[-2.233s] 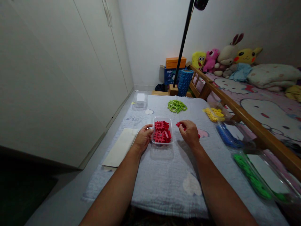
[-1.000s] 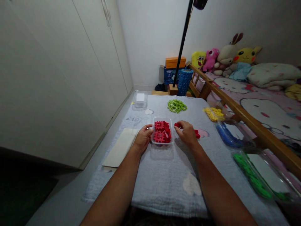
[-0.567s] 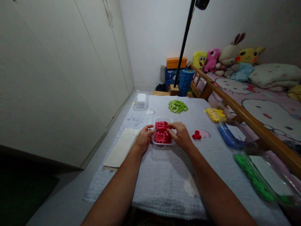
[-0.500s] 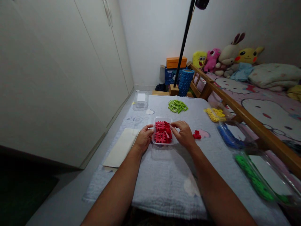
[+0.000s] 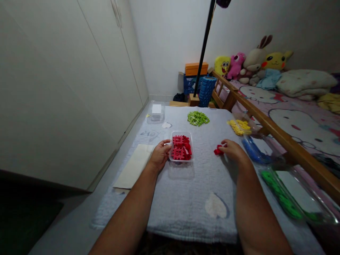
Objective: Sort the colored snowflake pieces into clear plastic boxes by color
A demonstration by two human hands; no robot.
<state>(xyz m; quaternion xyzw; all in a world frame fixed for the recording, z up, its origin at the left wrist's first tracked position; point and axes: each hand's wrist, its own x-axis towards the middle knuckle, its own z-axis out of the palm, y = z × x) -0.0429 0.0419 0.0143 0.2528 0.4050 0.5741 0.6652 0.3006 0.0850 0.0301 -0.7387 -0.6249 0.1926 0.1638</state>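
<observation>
A clear plastic container point(image 5: 181, 161) filled with red plastic building pieces point(image 5: 178, 153) stands on the cloth-covered table in front of me. My left hand point(image 5: 160, 154) grips its left wall, thumb and fingers at the rim. To the right of the container, a few loose red plastic pieces point(image 5: 218, 151) lie together on the cloth. My right hand point(image 5: 232, 150) has its thumb and fingertips closed on these pieces, partly covering them.
Light-green pieces point(image 5: 198, 118) lie heaped at the back. A clear box point(image 5: 156, 118) stands back left, with a folded beige sheet point(image 5: 134, 166) nearer. Along the right edge are boxes of yellow point(image 5: 239, 126), blue point(image 5: 256, 150) and green pieces point(image 5: 281, 194), beside a wooden bed rail point(image 5: 265, 124).
My right hand has left the container's right side and moved right to the loose red pieces. My left hand stays on the container. The view has shifted slightly.
</observation>
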